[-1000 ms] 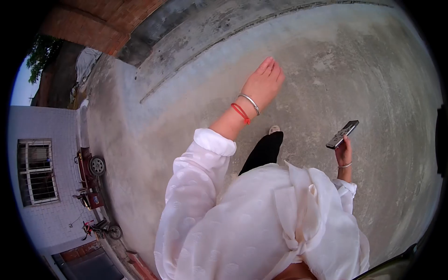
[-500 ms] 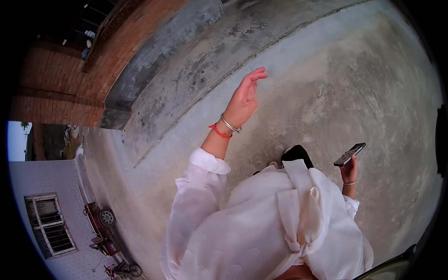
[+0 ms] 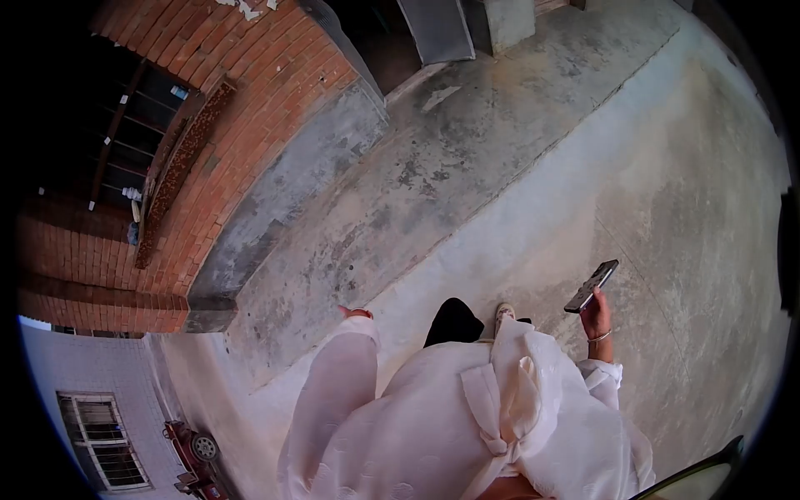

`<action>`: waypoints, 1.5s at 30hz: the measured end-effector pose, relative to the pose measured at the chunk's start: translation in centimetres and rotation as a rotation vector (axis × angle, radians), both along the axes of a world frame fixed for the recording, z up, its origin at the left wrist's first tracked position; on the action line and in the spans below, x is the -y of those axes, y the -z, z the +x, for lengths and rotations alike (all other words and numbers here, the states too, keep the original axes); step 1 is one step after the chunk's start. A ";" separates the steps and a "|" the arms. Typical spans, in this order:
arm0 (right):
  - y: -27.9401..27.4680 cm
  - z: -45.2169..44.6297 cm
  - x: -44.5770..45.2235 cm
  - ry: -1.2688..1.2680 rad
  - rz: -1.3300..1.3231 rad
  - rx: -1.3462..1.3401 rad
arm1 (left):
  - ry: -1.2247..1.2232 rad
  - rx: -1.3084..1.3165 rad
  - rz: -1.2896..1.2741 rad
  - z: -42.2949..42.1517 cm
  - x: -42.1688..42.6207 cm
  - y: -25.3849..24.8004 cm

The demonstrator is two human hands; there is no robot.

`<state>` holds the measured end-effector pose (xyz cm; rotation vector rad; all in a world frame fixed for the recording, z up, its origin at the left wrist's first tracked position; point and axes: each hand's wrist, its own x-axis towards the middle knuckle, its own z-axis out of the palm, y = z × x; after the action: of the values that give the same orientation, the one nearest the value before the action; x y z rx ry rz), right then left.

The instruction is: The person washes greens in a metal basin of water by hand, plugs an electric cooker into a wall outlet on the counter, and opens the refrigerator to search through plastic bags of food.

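Left hand (image 3: pixel 346 312) lowered, grip can't be told, right hand (image 3: pixel 596 317) clasping phone (image 3: pixel 590 287), markings (image 3: pixel 593 284) unreadable

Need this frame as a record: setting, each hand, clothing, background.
setting: paved ground beside a brick wall
right hand: holds a phone
left hand: mostly hidden beyond the sleeve; pose unclear
clothing: white top tied in front, dark trousers
background: barred window in a pale wall, red vehicle partly in view
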<state>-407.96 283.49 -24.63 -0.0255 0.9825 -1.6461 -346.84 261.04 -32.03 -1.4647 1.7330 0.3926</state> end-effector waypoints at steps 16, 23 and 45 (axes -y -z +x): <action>-13.5 -1.8 82.8 -0.581 -0.100 0.070 | -0.908 -0.519 0.093 -8.2 50.2 0.5; -21.6 -1.5 103.1 -0.727 -0.113 -0.105 | -0.531 -1.085 -0.425 -26.8 83.2 -14.3; -21.2 -0.5 180.9 -1.223 -0.237 0.052 | -1.361 -1.578 -0.380 -20.3 134.8 -37.6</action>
<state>-408.44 102.64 -3.39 -0.6169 0.5057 -0.6007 -367.11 126.26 5.58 -2.8075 1.3319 2.5507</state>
